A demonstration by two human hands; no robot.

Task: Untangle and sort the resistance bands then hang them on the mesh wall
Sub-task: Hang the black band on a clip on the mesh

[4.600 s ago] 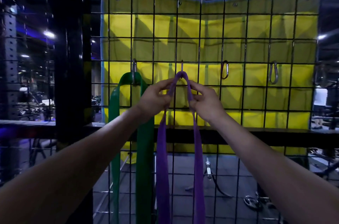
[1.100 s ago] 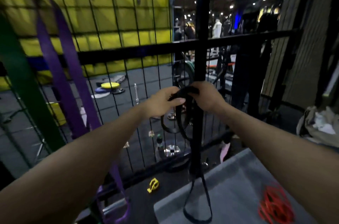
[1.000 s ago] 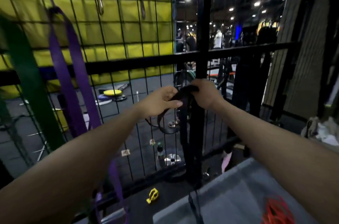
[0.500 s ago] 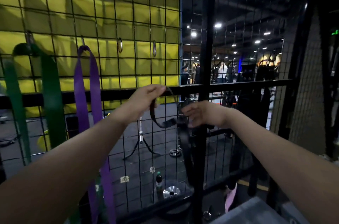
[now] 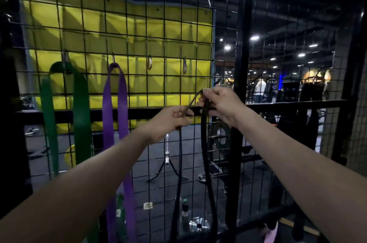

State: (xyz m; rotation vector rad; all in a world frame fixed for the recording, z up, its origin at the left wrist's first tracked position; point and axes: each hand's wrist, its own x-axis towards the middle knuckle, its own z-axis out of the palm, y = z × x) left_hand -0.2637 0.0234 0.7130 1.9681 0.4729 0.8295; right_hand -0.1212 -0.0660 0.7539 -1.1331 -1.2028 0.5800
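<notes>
I hold a thin black resistance band (image 5: 204,155) up in front of the mesh wall (image 5: 162,40). My right hand (image 5: 220,103) pinches its top loop, and my left hand (image 5: 170,121) grips one strand just below and to the left. Both strands hang straight down past the bottom of the view. A green band (image 5: 80,115) and a purple band (image 5: 122,107) hang from carabiners on the mesh at the left. Two bare carabiners hang to their right, one (image 5: 149,62) above my left hand and another (image 5: 184,65) above the band's loop.
A thick black post (image 5: 241,48) stands in the mesh just right of my hands. A black crossbar (image 5: 139,112) runs level behind them. Behind the mesh are a yellow padded wall, a barbell stand, weight plates and a bottle on the gym floor.
I have raised the black band and pulled it out long, so it hangs as a straight loop. My view has swung left toward the hanging bands and the carabiners.
</notes>
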